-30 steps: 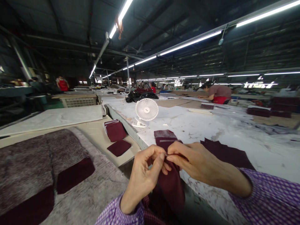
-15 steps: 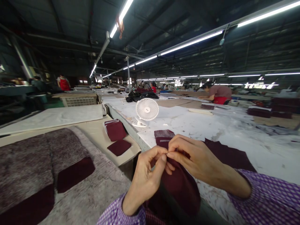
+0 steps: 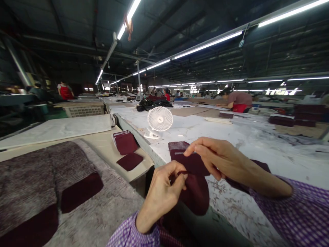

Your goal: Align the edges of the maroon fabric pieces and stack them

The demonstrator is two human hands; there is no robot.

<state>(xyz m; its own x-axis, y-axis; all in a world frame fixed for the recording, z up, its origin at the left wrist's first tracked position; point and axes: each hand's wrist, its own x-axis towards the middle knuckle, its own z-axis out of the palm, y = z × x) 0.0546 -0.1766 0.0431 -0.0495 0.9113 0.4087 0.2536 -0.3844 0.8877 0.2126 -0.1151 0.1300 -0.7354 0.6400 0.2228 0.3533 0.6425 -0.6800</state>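
A dark maroon fabric piece (image 3: 196,195) hangs over the near edge of the white table, its upper edge pinched between the thumb and fingers of my left hand (image 3: 164,192). My right hand (image 3: 218,157) hovers to the right and above it, fingers extended and holding nothing visible. Beneath its fingertips, a maroon piece with a light strip (image 3: 180,153) lies on the table. Another dark maroon piece (image 3: 260,166) is partly hidden behind my right wrist.
A white fan (image 3: 160,119) stands on the white table (image 3: 231,137). To the left are stacked maroon pieces (image 3: 125,142), a single piece (image 3: 130,161) and a grey mottled sheet (image 3: 108,206). A person in a red apron (image 3: 239,101) leans over the table farther back.
My right hand has let go of the fabric edge and moved up and right, its fingers now extended. My left hand keeps its pinch. The hanging fabric has shifted slightly left.
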